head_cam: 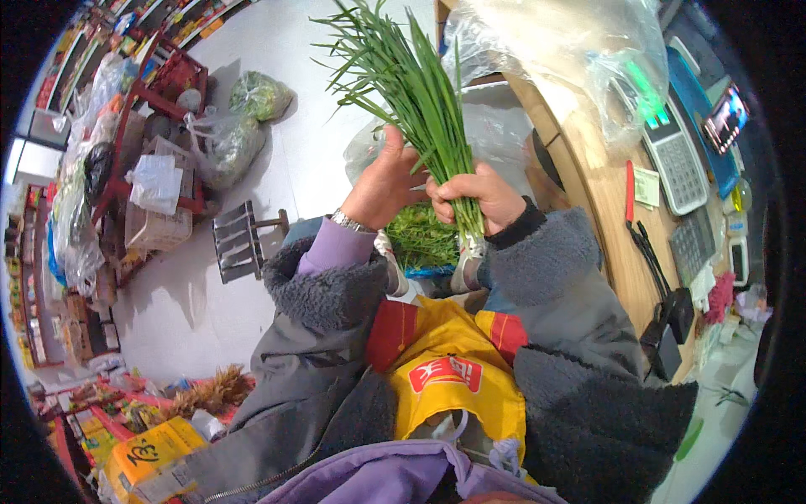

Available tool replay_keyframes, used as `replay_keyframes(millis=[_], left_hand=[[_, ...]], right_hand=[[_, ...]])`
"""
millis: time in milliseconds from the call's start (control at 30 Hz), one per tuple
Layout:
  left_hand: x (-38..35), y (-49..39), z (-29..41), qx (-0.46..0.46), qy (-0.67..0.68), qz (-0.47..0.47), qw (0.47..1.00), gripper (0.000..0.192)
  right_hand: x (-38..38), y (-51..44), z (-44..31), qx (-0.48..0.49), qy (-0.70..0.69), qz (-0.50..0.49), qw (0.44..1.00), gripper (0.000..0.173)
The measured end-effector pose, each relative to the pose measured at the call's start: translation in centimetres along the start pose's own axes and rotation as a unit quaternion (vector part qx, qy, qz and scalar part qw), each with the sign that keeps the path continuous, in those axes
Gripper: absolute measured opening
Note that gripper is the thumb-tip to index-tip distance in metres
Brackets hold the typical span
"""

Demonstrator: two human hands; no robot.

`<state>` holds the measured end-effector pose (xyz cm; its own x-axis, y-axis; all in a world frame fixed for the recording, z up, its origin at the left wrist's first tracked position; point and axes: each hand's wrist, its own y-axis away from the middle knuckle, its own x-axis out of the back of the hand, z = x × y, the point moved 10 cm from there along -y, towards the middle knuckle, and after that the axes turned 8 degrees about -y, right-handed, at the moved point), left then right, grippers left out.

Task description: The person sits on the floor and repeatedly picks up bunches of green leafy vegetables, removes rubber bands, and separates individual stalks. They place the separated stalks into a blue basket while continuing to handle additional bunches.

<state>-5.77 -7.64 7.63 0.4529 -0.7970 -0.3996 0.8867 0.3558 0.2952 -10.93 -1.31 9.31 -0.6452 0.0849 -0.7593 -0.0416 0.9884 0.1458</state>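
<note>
My right hand point(480, 196) is closed around the pale lower stems of a bunch of garlic chives point(419, 94). The long green leaves fan out away from me, up and to the left. Beside the bunch, my left hand point(385, 183) is spread with its thumb raised, and its fingertips are partly hidden behind the leaves. A metal watch band point(352, 220) circles that wrist. Below both hands, between my shoes, lies a heap of leafy greens point(420, 236) with a blue edge point(431, 271) showing under it. A yellow and red apron point(463, 327) covers my lap.
On the right a wooden counter point(630, 264) carries a scale point(677, 157), a red-handled tool point(630, 189), and a large clear plastic bag point(554, 38). At left stand a small black stool point(236, 242), bagged vegetables point(258, 94), and a red rack point(119, 151). A yellow box point(154, 450) sits lower left.
</note>
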Motion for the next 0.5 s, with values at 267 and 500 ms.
replay_keyframes(millis=[267, 500], left_hand=[[-2.8, 1.0, 4.1, -0.163, 0.179, -0.109, 0.964, 0.071], [-0.8, 0.5, 3.7, -0.126, 0.22, -0.062, 0.965, 0.059]], right_hand=[[-3.6, 1.2, 3.3, -0.107, -0.062, -0.112, 0.986, 0.04], [-2.6, 1.1, 2.1, -0.096, 0.031, -0.067, 0.993, 0.058]])
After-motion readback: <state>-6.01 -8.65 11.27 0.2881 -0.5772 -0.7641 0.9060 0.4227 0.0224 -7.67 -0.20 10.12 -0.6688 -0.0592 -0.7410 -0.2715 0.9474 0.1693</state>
